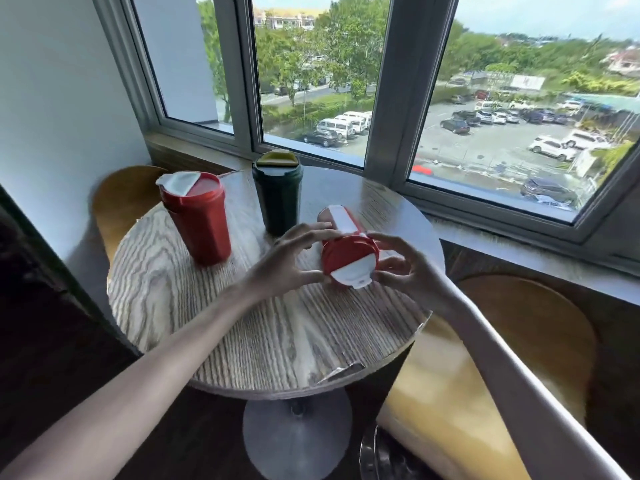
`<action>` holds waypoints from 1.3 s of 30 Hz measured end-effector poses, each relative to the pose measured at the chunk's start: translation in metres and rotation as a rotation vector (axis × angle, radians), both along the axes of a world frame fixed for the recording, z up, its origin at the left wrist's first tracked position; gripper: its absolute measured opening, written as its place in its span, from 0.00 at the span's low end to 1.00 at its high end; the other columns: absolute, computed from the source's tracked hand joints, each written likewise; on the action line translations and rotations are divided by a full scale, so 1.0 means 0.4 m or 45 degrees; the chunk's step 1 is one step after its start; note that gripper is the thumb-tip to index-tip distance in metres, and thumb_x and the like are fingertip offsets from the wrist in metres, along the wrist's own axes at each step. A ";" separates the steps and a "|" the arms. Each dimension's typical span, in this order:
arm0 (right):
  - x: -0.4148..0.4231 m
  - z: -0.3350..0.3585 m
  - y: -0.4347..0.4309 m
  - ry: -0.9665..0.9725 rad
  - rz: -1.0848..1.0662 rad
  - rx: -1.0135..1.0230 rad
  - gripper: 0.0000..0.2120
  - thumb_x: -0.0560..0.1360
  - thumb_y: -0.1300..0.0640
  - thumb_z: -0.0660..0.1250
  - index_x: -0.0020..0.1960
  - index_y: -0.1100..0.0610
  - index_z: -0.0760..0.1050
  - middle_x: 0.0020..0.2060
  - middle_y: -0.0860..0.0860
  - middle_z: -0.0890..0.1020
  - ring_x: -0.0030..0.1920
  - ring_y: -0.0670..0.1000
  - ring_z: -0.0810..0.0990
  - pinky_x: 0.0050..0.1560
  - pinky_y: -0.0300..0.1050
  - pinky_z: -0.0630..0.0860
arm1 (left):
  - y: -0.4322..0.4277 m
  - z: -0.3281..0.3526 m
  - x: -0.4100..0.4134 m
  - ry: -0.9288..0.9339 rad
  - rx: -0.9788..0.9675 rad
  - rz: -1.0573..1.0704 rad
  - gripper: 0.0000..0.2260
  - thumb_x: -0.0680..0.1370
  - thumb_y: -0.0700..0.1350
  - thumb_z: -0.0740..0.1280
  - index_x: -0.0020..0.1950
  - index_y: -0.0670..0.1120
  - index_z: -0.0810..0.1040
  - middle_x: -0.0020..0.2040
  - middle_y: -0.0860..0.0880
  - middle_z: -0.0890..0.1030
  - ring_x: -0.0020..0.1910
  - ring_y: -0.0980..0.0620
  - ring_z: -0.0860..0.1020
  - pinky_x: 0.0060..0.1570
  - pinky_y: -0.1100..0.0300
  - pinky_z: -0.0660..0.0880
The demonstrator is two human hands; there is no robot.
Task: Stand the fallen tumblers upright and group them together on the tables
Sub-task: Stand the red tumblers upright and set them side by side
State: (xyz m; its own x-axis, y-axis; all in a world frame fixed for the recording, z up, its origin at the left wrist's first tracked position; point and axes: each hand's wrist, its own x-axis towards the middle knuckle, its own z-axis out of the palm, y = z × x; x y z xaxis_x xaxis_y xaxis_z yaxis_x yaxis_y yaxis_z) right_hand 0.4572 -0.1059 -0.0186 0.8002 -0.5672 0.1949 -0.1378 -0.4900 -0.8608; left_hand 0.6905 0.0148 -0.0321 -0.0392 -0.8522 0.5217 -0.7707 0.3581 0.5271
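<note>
Head view: my left hand (291,261) and right hand (403,268) grasp the fallen red tumbler (346,254) lying on the round table (277,334), just beside the upright green tumbler (278,195).

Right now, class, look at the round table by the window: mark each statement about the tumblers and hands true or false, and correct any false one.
1. Both hands, left hand and right hand, grip the fallen red tumbler. True.
2. The green tumbler lies on its side. False: it stands upright.
3. Another red tumbler stands upright, left of the green one. True.
4. The held tumbler's lid is yellow. False: red and white.
</note>
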 end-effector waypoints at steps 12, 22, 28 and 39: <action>0.044 0.120 -0.058 -0.310 0.058 0.035 0.39 0.61 0.43 0.78 0.69 0.48 0.69 0.59 0.58 0.77 0.50 0.52 0.79 0.50 0.53 0.75 | -0.047 0.134 -0.030 0.789 0.082 0.051 0.37 0.62 0.62 0.75 0.69 0.53 0.70 0.63 0.49 0.77 0.61 0.57 0.77 0.55 0.62 0.77; 0.076 0.098 -0.076 -0.285 -0.206 -0.049 0.29 0.68 0.56 0.76 0.66 0.55 0.71 0.50 0.48 0.81 0.46 0.36 0.78 0.46 0.33 0.74 | -0.100 0.117 -0.045 0.875 0.182 0.188 0.42 0.60 0.68 0.74 0.69 0.49 0.72 0.61 0.48 0.79 0.57 0.49 0.80 0.59 0.48 0.77; 0.088 0.075 -0.068 -0.330 -0.230 -0.004 0.26 0.70 0.58 0.73 0.67 0.56 0.71 0.54 0.53 0.82 0.51 0.46 0.80 0.49 0.41 0.75 | -0.089 0.112 -0.043 0.794 0.224 0.202 0.43 0.62 0.68 0.72 0.71 0.48 0.68 0.64 0.48 0.77 0.59 0.49 0.79 0.59 0.50 0.77; 0.116 0.020 -0.038 -0.410 -0.273 0.102 0.29 0.69 0.47 0.70 0.68 0.49 0.67 0.58 0.48 0.79 0.56 0.41 0.78 0.52 0.32 0.74 | -0.053 0.103 -0.107 0.834 0.074 0.438 0.30 0.69 0.53 0.74 0.69 0.45 0.71 0.58 0.49 0.80 0.55 0.56 0.80 0.54 0.61 0.79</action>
